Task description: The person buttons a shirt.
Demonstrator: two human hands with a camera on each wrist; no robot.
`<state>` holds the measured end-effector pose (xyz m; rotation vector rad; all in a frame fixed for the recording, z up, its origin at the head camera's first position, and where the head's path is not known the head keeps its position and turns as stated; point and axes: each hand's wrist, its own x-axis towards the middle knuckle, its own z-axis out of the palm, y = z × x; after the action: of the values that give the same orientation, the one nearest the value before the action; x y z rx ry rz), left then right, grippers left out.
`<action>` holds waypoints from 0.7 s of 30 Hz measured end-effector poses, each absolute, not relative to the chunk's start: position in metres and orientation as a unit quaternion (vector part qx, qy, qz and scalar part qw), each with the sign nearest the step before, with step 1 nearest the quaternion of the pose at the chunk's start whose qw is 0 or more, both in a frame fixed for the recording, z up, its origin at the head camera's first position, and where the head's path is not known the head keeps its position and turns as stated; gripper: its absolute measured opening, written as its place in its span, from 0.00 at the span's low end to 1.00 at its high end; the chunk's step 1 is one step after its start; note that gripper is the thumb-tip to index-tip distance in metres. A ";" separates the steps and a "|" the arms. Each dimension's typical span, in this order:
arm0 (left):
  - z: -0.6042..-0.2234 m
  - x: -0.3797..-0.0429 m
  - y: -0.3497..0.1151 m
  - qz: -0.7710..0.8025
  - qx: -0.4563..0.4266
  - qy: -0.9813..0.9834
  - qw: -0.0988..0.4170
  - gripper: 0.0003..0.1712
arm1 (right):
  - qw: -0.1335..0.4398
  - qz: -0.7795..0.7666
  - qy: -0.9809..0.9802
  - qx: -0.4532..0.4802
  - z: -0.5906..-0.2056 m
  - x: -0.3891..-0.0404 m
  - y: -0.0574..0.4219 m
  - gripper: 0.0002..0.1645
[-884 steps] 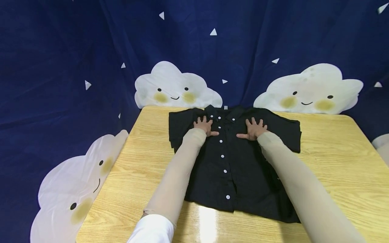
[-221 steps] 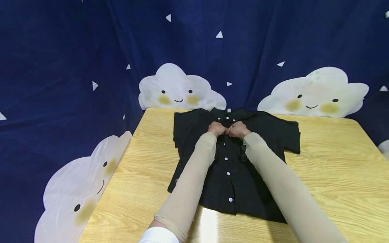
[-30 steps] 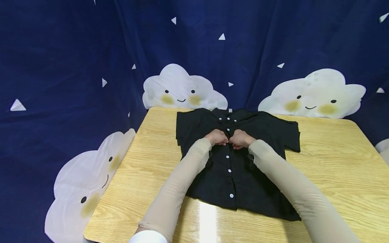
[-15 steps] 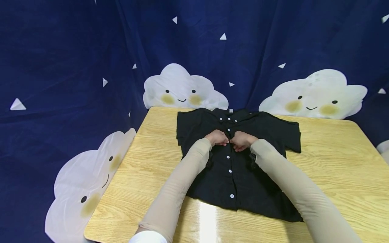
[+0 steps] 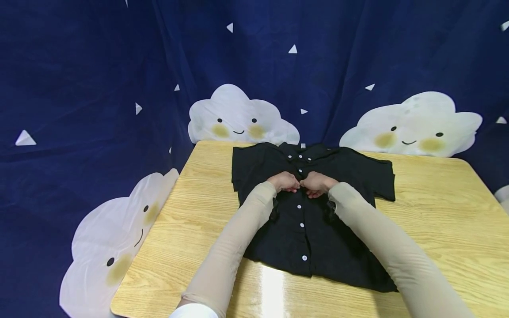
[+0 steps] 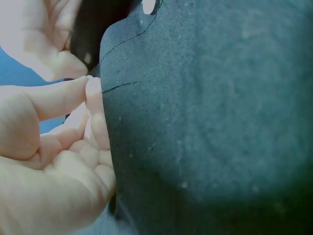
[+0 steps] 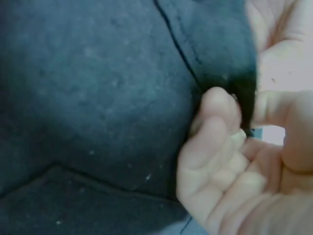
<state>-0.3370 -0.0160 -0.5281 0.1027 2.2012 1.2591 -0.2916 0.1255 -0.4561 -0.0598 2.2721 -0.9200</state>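
A black short-sleeved shirt (image 5: 274,225) lies front up, collar at the far side, with white buttons down its placket. At the chest, just below a white button (image 5: 300,171), both hands meet on the front opening. The left hand (image 5: 285,181) pinches the placket edge; in the left wrist view its thumb (image 6: 61,98) and forefinger come together there. From the other side the right hand (image 5: 317,183) grips the cloth, its curled fingers (image 7: 210,142) over the front edge in the right wrist view. The hands hide whatever button lies between them.
The shirt lies on a light wooden table (image 5: 191,212) with rounded corners. Lower buttons (image 5: 304,258) show along the placket towards the hem. A dark blue curtain (image 5: 254,48) with smiling white clouds hangs behind and to the left.
Long before, both hands were spread flat on the shirt's chest; later they met higher on the placket. Over the last second they stay almost still, fingers shifting slightly at the edge.
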 end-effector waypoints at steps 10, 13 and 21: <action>-0.565 -0.365 -0.014 0.482 0.057 0.819 0.307 0.02 | 0.374 -0.344 0.861 -0.031 -0.453 -0.293 0.126 0.14; -0.572 -0.368 -0.007 0.456 0.053 0.837 0.298 0.05 | 0.369 -0.342 0.864 -0.032 -0.454 -0.292 0.125 0.15; -0.612 -0.400 0.003 0.413 0.070 0.856 0.302 0.05 | 0.358 -0.426 0.831 -0.009 -0.461 -0.293 0.129 0.07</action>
<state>-0.3997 0.0025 -0.6123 0.1859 2.2708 1.0948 -0.2926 0.1290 -0.4609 -0.0230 2.1440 -1.1005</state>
